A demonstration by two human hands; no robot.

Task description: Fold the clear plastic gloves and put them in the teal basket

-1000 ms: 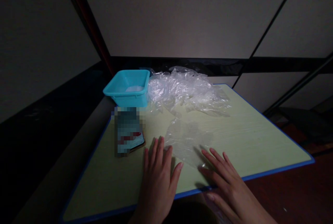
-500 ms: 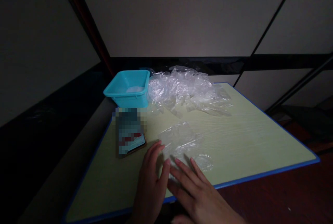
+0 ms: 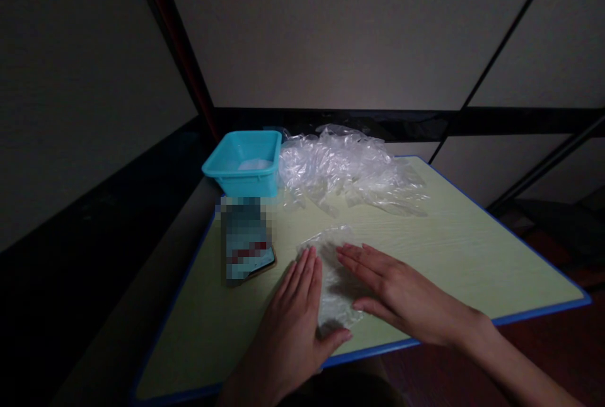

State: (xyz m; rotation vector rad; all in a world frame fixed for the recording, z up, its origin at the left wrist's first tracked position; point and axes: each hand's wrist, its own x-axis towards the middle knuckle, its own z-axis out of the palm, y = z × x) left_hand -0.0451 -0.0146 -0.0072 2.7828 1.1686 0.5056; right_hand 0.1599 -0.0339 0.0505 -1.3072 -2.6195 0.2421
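A clear plastic bag (image 3: 336,306) lies spread on the pale table near its front edge. My left hand (image 3: 297,315) rests flat along the bag's left side, fingers straight and thumb out to the right. Over the bag's right side is my right hand (image 3: 385,281), fingers stretched out toward the left and thumb apart; whether its palm presses on the plastic I cannot tell. Both hands are open and grip nothing. Parts of the bag are hidden beneath them.
A heap of crumpled clear plastic bags (image 3: 350,164) lies along the table's back. Left of it stands a turquoise basin (image 3: 250,183) with something whitish inside. A phone (image 3: 248,243), partly pixelated, lies left of my hands. The table (image 3: 463,256) has a blue edge.
My left hand has flattened onto the bag's left side. My right hand has moved up and right, its fingers now pointing left across the bag. The view has shifted slightly.
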